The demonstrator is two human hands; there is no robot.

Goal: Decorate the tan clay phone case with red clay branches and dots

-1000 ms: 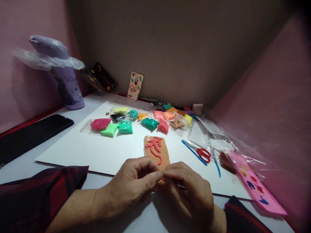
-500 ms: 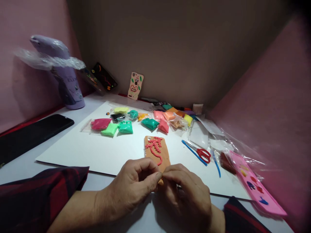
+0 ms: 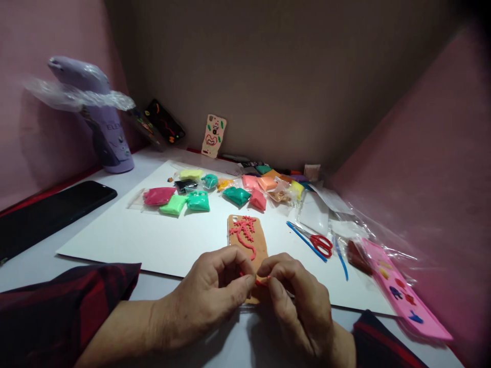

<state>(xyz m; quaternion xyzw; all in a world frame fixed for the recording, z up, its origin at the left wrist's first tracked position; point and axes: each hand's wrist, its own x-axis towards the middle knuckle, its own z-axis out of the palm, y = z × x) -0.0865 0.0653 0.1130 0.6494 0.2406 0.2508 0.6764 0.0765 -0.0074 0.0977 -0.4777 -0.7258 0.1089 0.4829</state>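
A phone case (image 3: 262, 240) covered in tan clay lies at the front edge of the white board, with a branching red clay shape (image 3: 246, 235) on its upper part. Over its lower half, my left hand (image 3: 215, 291) is closed in a pinch of thumb and forefinger. My right hand (image 3: 299, 301) pinches beside it, fingertips slightly apart from the left ones. A thin red clay strand (image 3: 262, 281) spans between the two pinches.
Several bagged clay colours (image 3: 197, 201) lie across the white board (image 3: 126, 240). Red scissors (image 3: 321, 245) and blue strips are at right, near a pink tray (image 3: 410, 296). A black phone (image 3: 57, 209) and purple bottle (image 3: 115, 138) stand left.
My right hand has moved slightly right, its fingertips parting from my left ones. The red strand now shows between them. My left hand has barely moved.
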